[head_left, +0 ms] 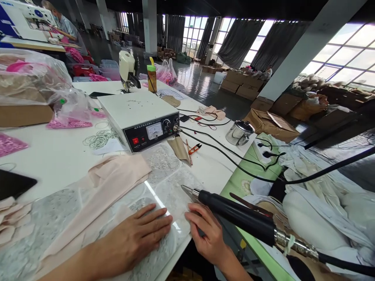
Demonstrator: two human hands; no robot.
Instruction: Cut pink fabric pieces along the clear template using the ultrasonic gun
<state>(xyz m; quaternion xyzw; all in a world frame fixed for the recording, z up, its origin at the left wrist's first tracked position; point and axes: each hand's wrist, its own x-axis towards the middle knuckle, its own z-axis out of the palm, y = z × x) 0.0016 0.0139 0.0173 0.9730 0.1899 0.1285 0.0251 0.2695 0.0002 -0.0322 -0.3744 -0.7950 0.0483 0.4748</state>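
My left hand (137, 236) lies flat, fingers stretched, on a grey marble-patterned sheet (164, 177) with a glossy, see-through surface. Beside it, a pale pink cloth piece (117, 173) stretches over the sheet toward the control box. My right hand (206, 232) is at the table's right edge, its thumb and fingers bent together at the sheet's border. What they pinch, if anything, is too small to make out. Just beyond those fingers is a black-handled cutting tool (234, 208) with a pointed metal blade, its tip over the sheet and its cable trailing right.
A control box (146, 130) with a dial stands behind the sheet. Orange thread snips (194, 148), a glass mug (240, 132) and cables lie to its right. Pink fabric pieces (13, 222) are at left. White padded pieces (310, 218) fill the right side. A person sits far left.
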